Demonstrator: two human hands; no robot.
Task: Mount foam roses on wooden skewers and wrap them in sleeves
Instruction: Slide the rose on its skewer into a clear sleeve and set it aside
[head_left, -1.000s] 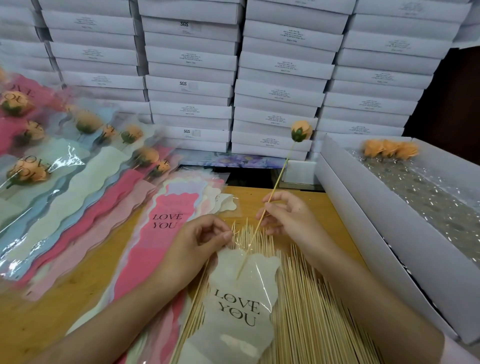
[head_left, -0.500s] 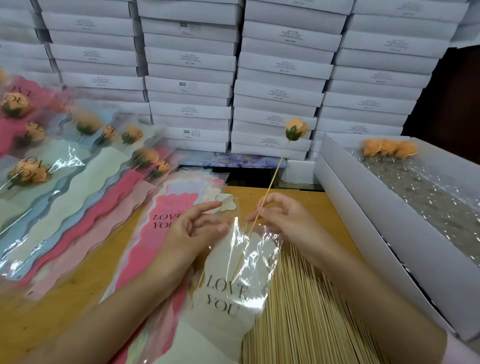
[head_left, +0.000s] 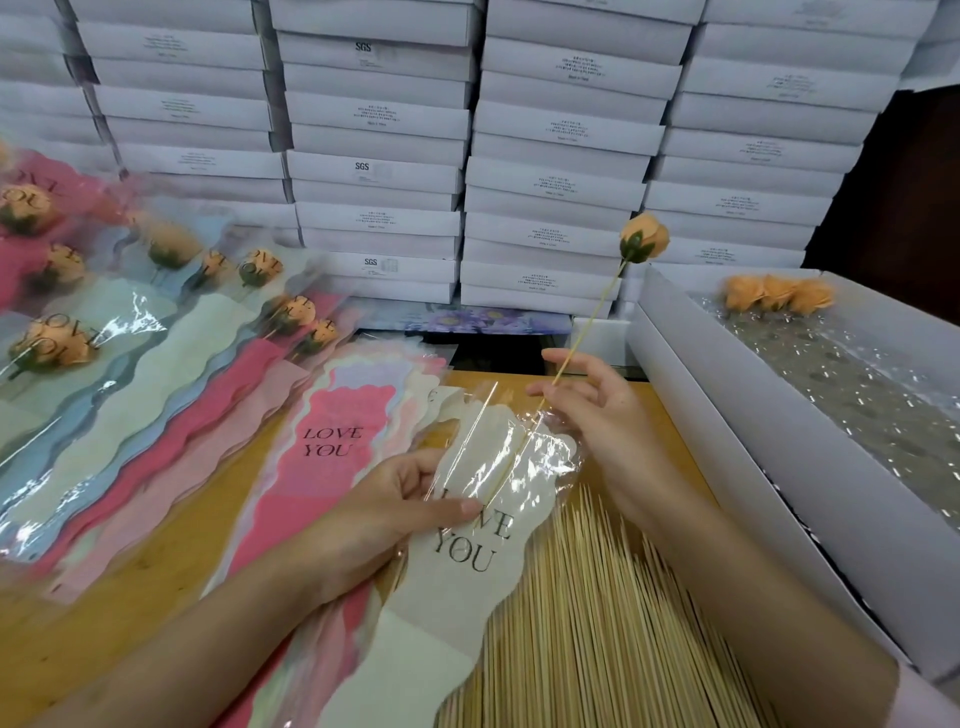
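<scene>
An orange foam rose (head_left: 644, 238) with a green base sits on top of a thin wooden skewer (head_left: 592, 319) that slants down to the left. My right hand (head_left: 597, 410) pinches the skewer low down, its other fingers spread. The skewer's lower end runs inside a cream sleeve (head_left: 467, 551) printed "LOVE YOU" with a clear plastic front. My left hand (head_left: 387, 512) grips that sleeve at its left edge, thumb across the print. The sleeve lies over a pile of bare skewers (head_left: 597, 623).
Empty sleeves (head_left: 337, 436) in pink and pastel lie fanned at centre left. Several wrapped roses (head_left: 57, 343) lie at far left. A long white box (head_left: 737, 467) at the right holds loose orange roses (head_left: 776, 295). Stacked white boxes (head_left: 467, 130) wall the back of the wooden table (head_left: 135, 571).
The skewer's lower end has slid deeper into the cream sleeve. My left hand shifted from the sleeve's mouth to gripping its left edge. The rose has swung to the right.
</scene>
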